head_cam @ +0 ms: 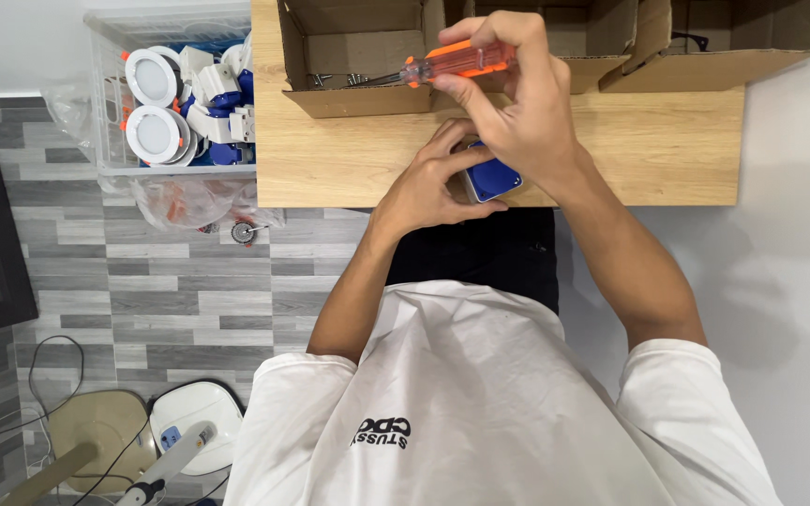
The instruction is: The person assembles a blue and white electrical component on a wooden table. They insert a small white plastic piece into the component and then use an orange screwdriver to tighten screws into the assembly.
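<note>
In the head view, the right hand (pixel 517 112) is closed around an orange screwdriver (pixel 457 63), which lies nearly level with its metal shaft pointing left into an open cardboard box (pixel 353 56). Below it, the left hand (pixel 433 187) is curled on a small blue and grey part (pixel 491 178), fingertips pressing its left side and top. The part sits on the wooden table (pixel 649 150), right at the near edge, partly over it. The two hands touch above the part.

Three open boxes line the table's far edge, so the bare wood is a strip between them and the near edge; it is widest right of the hands. Just left of the table's left edge stands a clear bin (pixel 110 112) full of round white lamps (pixel 152 80) and blue parts. A plastic bag (pixel 189 201) hangs below it over the grey plank floor (pixel 142 290).
</note>
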